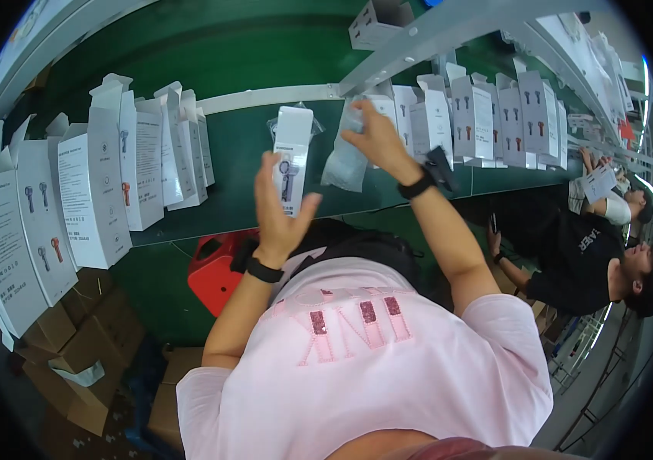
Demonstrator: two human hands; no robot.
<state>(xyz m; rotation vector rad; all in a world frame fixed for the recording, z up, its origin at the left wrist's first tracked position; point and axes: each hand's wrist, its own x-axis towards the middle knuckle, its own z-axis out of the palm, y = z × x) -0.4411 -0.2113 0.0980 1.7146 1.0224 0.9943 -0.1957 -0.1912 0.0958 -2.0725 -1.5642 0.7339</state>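
The green conveyor belt [234,165] served as the landmark; the left hand [279,207] was raised over its near edge with fingers spread and the palm laid against a tall white printed carton [292,157] showing a small fan, steadying it upright rather than clamping it; the grip there was loose and wide, fingers fanned along the carton's side. The right hand [376,138] reached farther across the belt, to the right of that carton, its fingertips pinched narrowly on a clear crinkled plastic bag [346,157] that hung just beside the carton, apart from it.

On the belt's left stretch stood a row of open white cartons [100,188] with flaps up; another row of the same cartons [487,115] stood on its right stretch, behind the right wrist. Below the belt's near edge sat a red plastic bin [215,272] and brown cardboard boxes [85,345]; a co-worker in black [583,245] sat at the right end.

The step in hand looked like packing: bag and carton being brought together. The next move would seemingly call for a firmer hold on the carton, and the bag lined up with its open top.
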